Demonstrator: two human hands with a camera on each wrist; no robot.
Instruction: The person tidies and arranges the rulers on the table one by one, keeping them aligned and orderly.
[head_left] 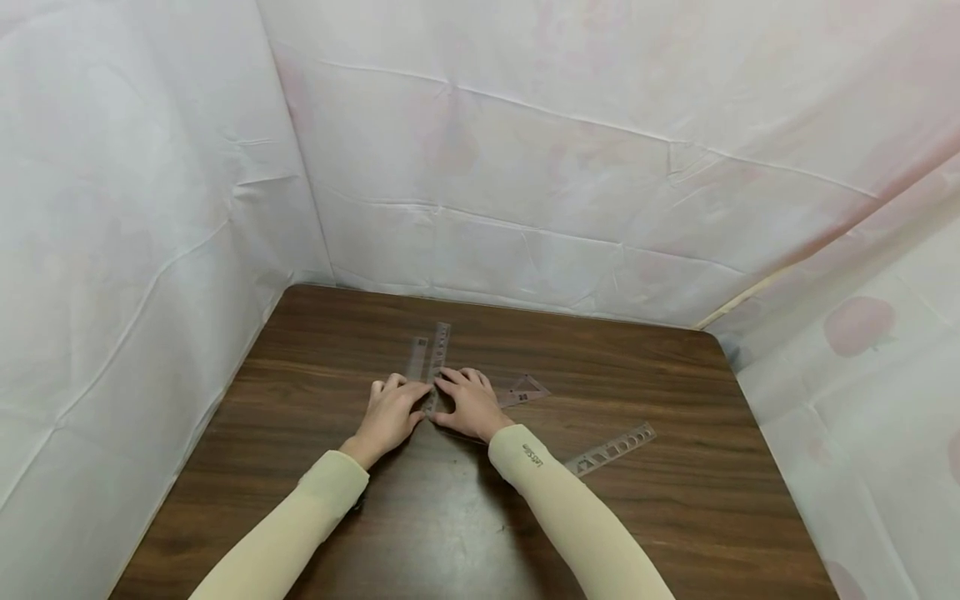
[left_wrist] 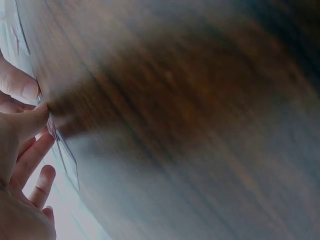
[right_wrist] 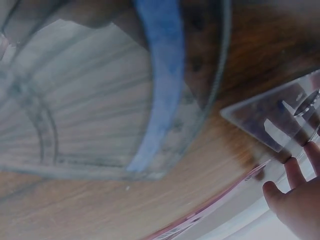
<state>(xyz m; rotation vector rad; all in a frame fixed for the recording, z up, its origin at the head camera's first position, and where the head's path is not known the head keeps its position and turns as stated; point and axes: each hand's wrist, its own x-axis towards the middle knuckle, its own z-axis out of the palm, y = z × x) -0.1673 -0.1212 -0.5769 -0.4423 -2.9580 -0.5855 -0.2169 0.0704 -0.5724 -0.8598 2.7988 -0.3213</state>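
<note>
A clear plastic ruler (head_left: 440,346) with cut-out shapes lies between the hands. My left hand (head_left: 386,421) holds its near part with thumb and fingertips; in the left wrist view the thumb (left_wrist: 37,120) meets the ruler's edge. From the other side, my right hand (head_left: 468,404) grips it too. A second clear ruler (head_left: 417,354) lies close by on the left, partly behind the left hand. Very near the camera in the right wrist view is a clear protractor (right_wrist: 105,90) with a blue arc. Beyond it, fingertips (right_wrist: 295,175) touch a clear plastic piece (right_wrist: 260,115).
A pinkish set square (head_left: 525,390) lies just right of the right hand. Another ruler with cut-outs (head_left: 615,448) sits beside the right forearm, partly covered by the sleeve. The dark wooden table (head_left: 660,517) is bounded by pale curtains (head_left: 525,183) at the back and sides.
</note>
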